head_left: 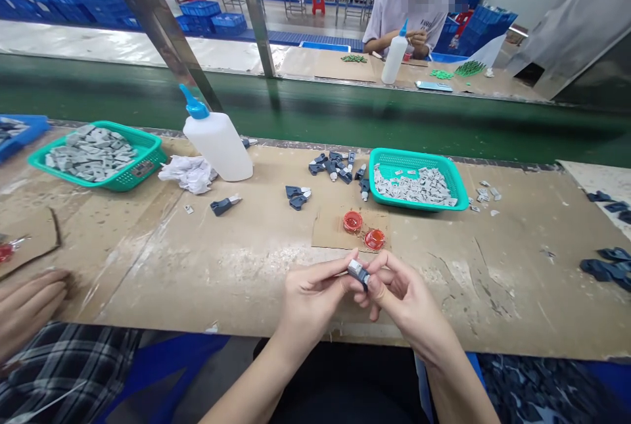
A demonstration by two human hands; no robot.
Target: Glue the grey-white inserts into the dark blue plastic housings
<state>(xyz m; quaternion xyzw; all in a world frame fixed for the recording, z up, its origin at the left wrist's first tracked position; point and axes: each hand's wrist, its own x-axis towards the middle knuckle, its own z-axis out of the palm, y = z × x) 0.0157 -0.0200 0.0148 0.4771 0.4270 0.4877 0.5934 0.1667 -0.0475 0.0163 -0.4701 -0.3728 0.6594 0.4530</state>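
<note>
Left hand (315, 289) and right hand (407, 292) close together above worktop (236, 279), both pinching small grey-and-navy piece (358, 271). Just beyond, two red cups (374, 238) (glossy inside) on cardboard patch (328, 230). Farther back, loose navy pieces (345, 173) beside green basket (414, 159) of grey bits (419, 187). Leftward, white bottle (219, 144) with blue cap (197, 107), crumpled white wad (187, 174) next to it. Co-worker's hand (34, 306) at left edge.

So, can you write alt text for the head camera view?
A person's left hand and right hand hold a small dark part over a worktable. Beyond are two red cups, loose dark parts, a squeeze bottle and two green baskets of pale pieces. Another person works opposite.
</note>
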